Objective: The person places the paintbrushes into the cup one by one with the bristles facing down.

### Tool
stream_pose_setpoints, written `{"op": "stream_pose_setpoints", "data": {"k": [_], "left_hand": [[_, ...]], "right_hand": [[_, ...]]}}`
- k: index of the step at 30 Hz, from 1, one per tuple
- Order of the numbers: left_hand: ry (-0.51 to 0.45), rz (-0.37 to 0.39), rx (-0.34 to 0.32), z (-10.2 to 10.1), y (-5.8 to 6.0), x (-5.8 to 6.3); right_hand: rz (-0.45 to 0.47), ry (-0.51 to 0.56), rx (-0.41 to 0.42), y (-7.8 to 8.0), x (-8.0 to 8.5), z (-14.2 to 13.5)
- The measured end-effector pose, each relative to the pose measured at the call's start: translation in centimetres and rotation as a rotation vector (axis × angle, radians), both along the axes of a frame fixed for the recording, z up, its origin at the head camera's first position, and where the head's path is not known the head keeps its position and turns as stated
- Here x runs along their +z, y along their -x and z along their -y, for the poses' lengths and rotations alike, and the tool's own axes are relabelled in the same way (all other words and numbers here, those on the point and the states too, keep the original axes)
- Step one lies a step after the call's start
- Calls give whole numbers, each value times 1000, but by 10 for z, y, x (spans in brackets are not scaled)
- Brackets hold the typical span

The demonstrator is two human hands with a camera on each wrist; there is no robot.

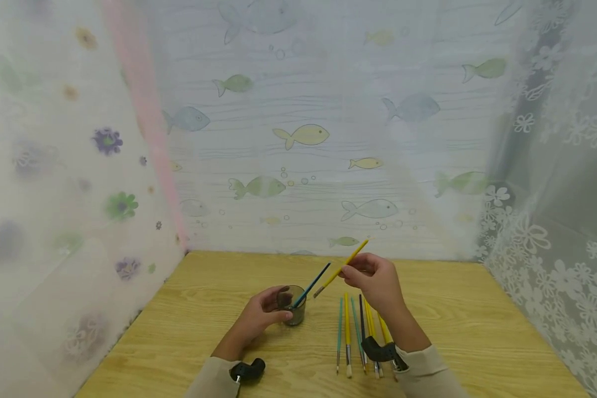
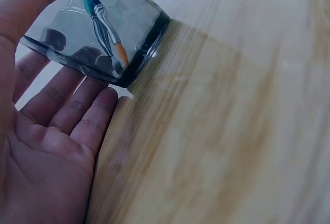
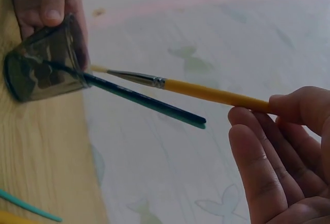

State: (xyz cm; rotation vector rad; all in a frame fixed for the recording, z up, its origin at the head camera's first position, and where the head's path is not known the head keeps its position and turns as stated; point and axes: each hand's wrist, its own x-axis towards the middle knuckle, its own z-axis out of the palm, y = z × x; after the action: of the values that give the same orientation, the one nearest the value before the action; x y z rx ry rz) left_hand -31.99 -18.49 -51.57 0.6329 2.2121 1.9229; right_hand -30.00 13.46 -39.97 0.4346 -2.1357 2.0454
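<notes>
My left hand point(image 1: 254, 319) holds a smoky clear drinking glass point(image 1: 297, 317) upright on the table, thumb on the near side and fingers behind. Inside the glass point(image 2: 135, 8) lean a dark blue paintbrush point(image 3: 149, 104) and a teal paintbrush point(image 3: 195, 124), bristles down. My right hand point(image 1: 380, 283) pinches a yellow paintbrush point(image 1: 345, 265) between thumb and fingers, above the table. It slants with its pale bristles lowest, pointing toward the glass. In the right wrist view those bristles appear close to the rim; whether they touch it I cannot tell.
Several paintbrushes, among them a yellow one point(image 1: 347, 326) and a teal one point(image 1: 340, 334), lie side by side below my right hand, bristles toward me. The wooden table point(image 1: 204, 309) ends at patterned curtains, with a fish-print curtain point(image 1: 303, 166) at the back.
</notes>
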Motion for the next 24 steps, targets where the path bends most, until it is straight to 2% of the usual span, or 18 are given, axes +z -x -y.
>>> {"op": "stream_pose_setpoints", "data": {"k": [7,17,24], "left_hand": [[-3,-2,-6,1,1,-1],[-16,22,-2,-1,0,1],[-20,20,1,-1,1,0]], "right_hand": [[-13,16,11,-2,-5,10],[-65,-39,43,-2,-20,28],[-44,-82,53,-1,-28,35]]}}
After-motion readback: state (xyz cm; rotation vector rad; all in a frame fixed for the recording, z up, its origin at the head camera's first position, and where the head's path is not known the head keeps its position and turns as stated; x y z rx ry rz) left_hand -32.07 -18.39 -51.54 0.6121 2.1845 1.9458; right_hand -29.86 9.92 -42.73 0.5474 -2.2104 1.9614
